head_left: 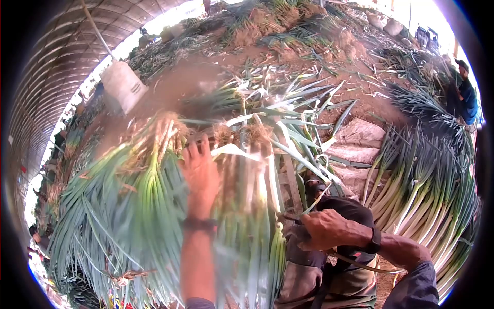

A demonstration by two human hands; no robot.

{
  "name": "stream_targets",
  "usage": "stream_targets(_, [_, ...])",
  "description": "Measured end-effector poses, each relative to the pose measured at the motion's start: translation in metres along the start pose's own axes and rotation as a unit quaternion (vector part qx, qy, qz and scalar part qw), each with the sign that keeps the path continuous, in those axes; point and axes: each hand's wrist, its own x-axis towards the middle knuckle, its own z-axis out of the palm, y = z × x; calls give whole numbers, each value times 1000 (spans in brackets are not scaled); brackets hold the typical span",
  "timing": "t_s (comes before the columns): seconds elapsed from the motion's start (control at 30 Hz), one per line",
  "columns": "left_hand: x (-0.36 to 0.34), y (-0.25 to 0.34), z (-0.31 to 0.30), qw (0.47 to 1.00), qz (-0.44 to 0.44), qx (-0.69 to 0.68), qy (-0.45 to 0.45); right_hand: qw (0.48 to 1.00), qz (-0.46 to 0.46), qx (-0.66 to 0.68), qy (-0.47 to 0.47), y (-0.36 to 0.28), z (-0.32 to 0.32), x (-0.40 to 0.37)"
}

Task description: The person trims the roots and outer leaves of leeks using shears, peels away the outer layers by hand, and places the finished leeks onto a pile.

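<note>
My left hand reaches forward, palm down, fingers stretched out and apart. It is slightly blurred and holds nothing I can see. Beside it on the left lies a large bundle of green onions, roots pointing away from me and green leaves spreading toward me. More green onions lie to its right, partly smeared. Above my lap, my right hand is closed, a dark piece showing at its fingertips; what it grips I cannot make out. A thin green leaf rises just in front of it.
Loose leaves and trimmings are strewn ahead. At right, a long row of green onions lies beside pale sacks. A white sack hangs or stands at upper left. Another person is at far right. Onion heaps cover the back.
</note>
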Motion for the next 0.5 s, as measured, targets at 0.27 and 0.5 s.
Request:
stream_targets(0.27, [-161,83,41,870,-125,-332,-343,996,-25,0,88,15,4,45])
stream_targets(0.5, [-214,100,19,874,-187,-331,-302,995,23,13,94,4,-8,77])
